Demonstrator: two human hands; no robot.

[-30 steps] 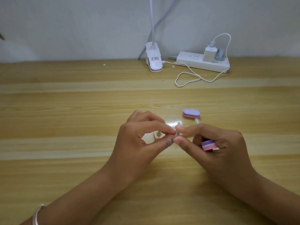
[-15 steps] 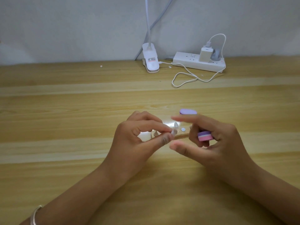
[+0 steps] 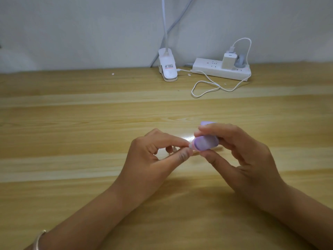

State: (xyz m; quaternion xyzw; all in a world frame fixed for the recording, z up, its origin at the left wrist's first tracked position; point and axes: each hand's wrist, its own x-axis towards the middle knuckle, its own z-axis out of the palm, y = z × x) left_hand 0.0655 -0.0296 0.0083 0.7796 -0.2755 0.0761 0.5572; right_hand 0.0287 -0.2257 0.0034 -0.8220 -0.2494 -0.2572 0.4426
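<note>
at centre frame the left hand (image 3: 158, 154) pinches a small pale piece (image 3: 190, 145) between thumb and forefinger, its tip poking right so the edge stays exposed. the right hand (image 3: 239, 154) grips a purple-and-pink buffer block (image 3: 205, 143) between thumb and fingers, its end touching that piece, likely to file it. both hover just above the bench (image 3: 72, 123). a second purple block (image 3: 207, 123) lies just behind the right hand, mostly hidden. a clip lamp (image 3: 168, 71) and power strip (image 3: 219, 71) sit at upper middle, by the wall.
</note>
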